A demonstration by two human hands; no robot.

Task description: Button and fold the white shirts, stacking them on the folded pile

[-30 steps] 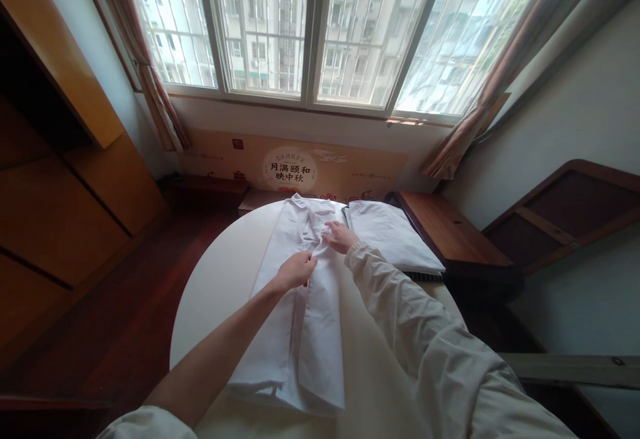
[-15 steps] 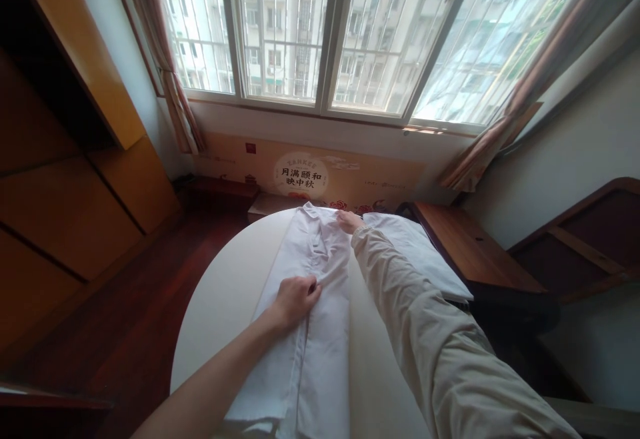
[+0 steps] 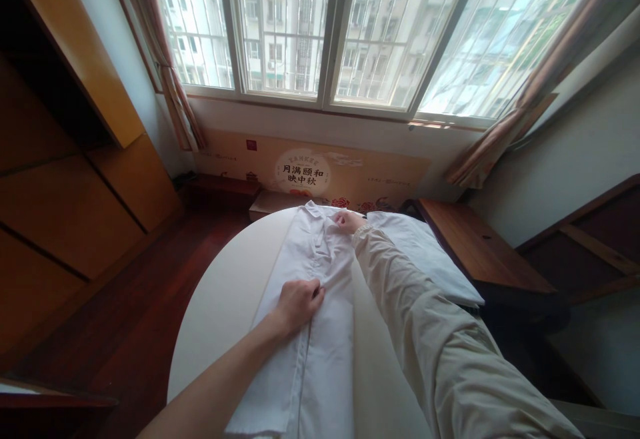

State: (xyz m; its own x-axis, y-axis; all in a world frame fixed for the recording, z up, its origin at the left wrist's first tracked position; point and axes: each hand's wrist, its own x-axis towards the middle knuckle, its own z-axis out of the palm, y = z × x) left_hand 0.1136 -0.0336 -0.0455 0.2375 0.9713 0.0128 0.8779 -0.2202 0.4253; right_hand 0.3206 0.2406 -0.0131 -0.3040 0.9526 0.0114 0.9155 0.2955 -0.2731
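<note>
We have the white garment (image 3: 327, 352) lying lengthwise on the round surface (image 3: 220, 299), its rumpled end farthest from us. Our left hand (image 3: 300, 304) is closed on the cloth along its middle, likely to anchor it against sliding; our right hand (image 3: 349, 222) is pinched together on the far right edge, probably so that end stays taut between two holds. To the right, a folded white cloth (image 3: 425, 252) rests apart, perhaps leaving the garment room

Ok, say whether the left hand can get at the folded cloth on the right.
Probably not straight across: the right sleeve stretches between the left hand, on the white garment, and that folded cloth.
</note>
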